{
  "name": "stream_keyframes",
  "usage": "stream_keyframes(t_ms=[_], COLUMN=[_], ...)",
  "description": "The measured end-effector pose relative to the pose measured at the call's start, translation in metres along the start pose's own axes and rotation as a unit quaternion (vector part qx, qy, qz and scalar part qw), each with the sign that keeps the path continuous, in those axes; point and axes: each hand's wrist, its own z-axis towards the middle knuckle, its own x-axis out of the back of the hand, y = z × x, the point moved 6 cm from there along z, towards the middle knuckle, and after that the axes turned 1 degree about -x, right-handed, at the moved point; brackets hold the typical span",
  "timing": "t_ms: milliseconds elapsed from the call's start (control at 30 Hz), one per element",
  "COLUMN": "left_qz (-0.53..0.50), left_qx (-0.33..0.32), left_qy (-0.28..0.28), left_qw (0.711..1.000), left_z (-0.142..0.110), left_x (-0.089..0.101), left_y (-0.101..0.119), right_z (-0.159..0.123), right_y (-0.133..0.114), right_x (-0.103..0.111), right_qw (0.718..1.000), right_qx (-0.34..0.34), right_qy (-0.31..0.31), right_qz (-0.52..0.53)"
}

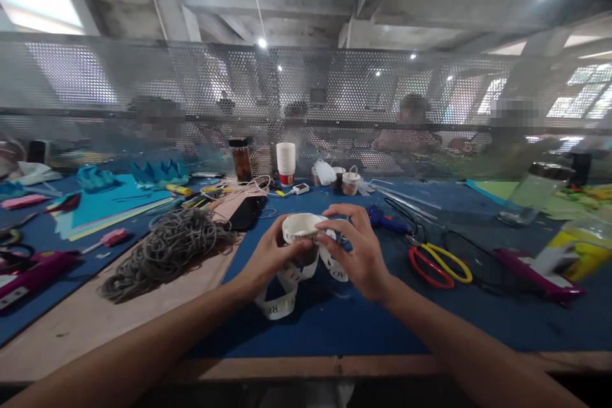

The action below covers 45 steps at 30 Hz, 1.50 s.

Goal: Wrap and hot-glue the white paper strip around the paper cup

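Observation:
A small white round piece (299, 224), like a short open paper cup, is raised a little above the blue mat (306, 339). My left hand (268, 254) grips its left side, with the thumb across the near face. A white ribbon with dark printed letters (280, 307) runs at its rim and hangs in loops down to the mat. On the right side, the bent fingers of my right hand (358, 254) pinch at the near rim, where the ribbon lies against it. The fingertips partly hide that spot, so whether the ribbon is fixed there cannot be seen.
Scissors with red and yellow handles (431, 268) and a blue glue gun (389, 223) lie right. A grey cord bundle (172, 248) and black phone (247, 212) are left. Behind stand stacked paper cups (285, 162) and a perforated screen (325, 108); people sit beyond it.

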Motion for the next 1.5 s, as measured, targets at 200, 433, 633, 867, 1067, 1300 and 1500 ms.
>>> stream_keyframes(t_ms=[200, 433, 633, 867, 1067, 1300, 1500], left_qz=[0.026, 0.009, 0.025, 0.048, 0.024, 0.052, 0.065], left_qx=[-0.023, -0.024, -0.037, -0.027, -0.017, -0.049, -0.053], left_qy=[-0.001, -0.024, -0.031, -0.025, -0.028, -0.017, -0.015], left_qw=[0.999, 0.999, 0.999, 0.998, 0.999, 0.997, 0.996], left_z=[-0.001, -0.004, -0.007, -0.004, -0.003, -0.005, -0.005], left_x=[-0.003, -0.008, -0.009, -0.006, -0.007, -0.009, -0.008], left_y=[-0.002, -0.001, 0.003, -0.001, -0.001, -0.003, -0.003], right_z=[-0.004, -0.002, 0.003, 0.005, 0.002, -0.001, -0.001], right_y=[-0.012, -0.008, -0.008, 0.005, -0.002, -0.011, -0.012], right_x=[-0.009, -0.011, -0.014, -0.015, -0.011, -0.016, -0.018], right_qw=[0.996, 0.996, 0.994, 0.992, 0.997, 0.997, 0.996], right_qx=[0.058, 0.046, 0.040, -0.027, -0.003, 0.030, 0.044], right_qy=[-0.042, -0.056, -0.102, -0.098, -0.056, -0.067, -0.077], right_qz=[-0.045, -0.047, -0.003, 0.073, 0.059, 0.026, 0.000])
